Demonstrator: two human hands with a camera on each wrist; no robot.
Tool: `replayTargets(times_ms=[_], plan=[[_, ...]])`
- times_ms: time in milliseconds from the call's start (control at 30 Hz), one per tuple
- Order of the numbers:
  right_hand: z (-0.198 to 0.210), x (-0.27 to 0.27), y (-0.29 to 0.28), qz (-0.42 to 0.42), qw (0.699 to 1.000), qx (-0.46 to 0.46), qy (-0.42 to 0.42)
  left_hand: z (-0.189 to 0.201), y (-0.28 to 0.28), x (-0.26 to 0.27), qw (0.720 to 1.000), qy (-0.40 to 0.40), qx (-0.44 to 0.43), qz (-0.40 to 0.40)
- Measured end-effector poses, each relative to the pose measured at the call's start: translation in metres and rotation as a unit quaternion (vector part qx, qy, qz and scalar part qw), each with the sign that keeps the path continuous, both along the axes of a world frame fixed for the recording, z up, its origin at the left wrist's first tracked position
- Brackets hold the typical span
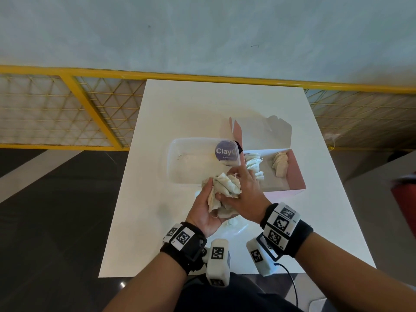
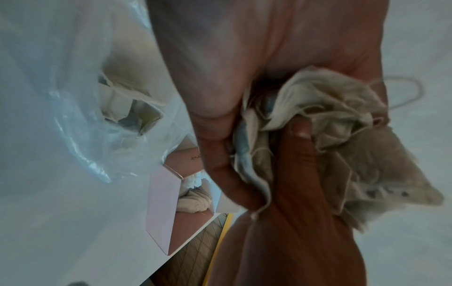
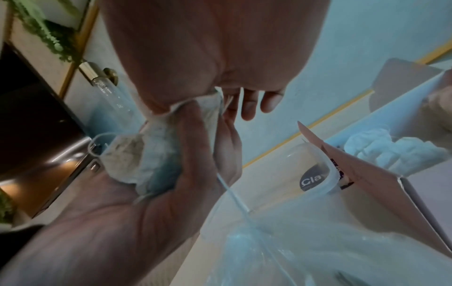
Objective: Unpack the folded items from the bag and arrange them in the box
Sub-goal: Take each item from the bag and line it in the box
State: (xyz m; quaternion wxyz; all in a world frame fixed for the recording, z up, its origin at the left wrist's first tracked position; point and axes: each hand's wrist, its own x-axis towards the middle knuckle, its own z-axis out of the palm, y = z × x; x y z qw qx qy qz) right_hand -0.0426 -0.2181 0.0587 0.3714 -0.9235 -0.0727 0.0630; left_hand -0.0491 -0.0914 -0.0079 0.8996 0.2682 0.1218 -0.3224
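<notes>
Both hands hold a bundle of beige folded cloth items [image 1: 226, 188] above the white table. My left hand [image 1: 202, 210] cups it from below, thumb curled on the cloth [image 2: 330, 108]. From above, my right hand [image 1: 247, 192] covers the bundle with its thumb pressed into the cloth [image 3: 151, 154]. A clear plastic bag [image 1: 193, 161] with a purple round label [image 1: 226, 150] lies just beyond the hands, and more folded pieces [image 2: 127, 104] show through the plastic. To the right stands the open pink box [image 1: 295, 174], with two rows of folded items [image 1: 254, 165] inside.
The white table [image 1: 202, 104] ends at a yellow railing [image 1: 90, 73] with wire mesh behind it. The box lid [image 1: 265, 134] stands open at the back. A red object [image 1: 405, 194] sits off the table's right side. Dark floor lies to the left.
</notes>
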Motion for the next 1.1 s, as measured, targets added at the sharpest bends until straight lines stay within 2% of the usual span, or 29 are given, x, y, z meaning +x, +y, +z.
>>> replayTargets(times_ms=[133,267,467,633,700,867,933,1000,1100], plan=[[-0.018,0.002,-0.001,0.038,0.998,-0.05,-0.032,-0.001,0.0,0.005,1.0,-0.003,0.012,0.026],[-0.021,0.001,-0.007,0.002,0.998,0.059,-0.021,0.003,0.001,0.006,0.999,0.01,0.008,0.042],[-0.019,-0.002,-0.004,-0.006,0.992,0.097,-0.085,0.012,-0.001,0.003,0.999,0.0,0.004,0.04],[-0.02,-0.007,-0.003,-0.004,0.99,0.09,-0.106,0.012,0.0,0.003,0.999,0.007,0.014,0.032],[-0.015,-0.005,-0.005,-0.028,0.988,0.095,-0.119,0.011,0.0,0.002,0.999,0.005,0.017,0.029],[-0.007,0.005,-0.01,-0.058,0.978,0.067,-0.188,0.01,0.001,0.001,0.998,0.042,0.01,0.049],[-0.005,0.006,-0.009,-0.027,0.969,0.028,-0.245,0.008,0.0,0.0,0.996,0.059,0.014,0.067],[-0.009,0.002,-0.004,0.044,0.952,-0.027,-0.302,0.006,-0.001,0.001,0.995,0.066,0.019,0.076],[-0.024,-0.011,0.004,0.137,0.933,-0.109,-0.315,0.007,-0.002,0.004,0.993,0.079,0.001,0.082]])
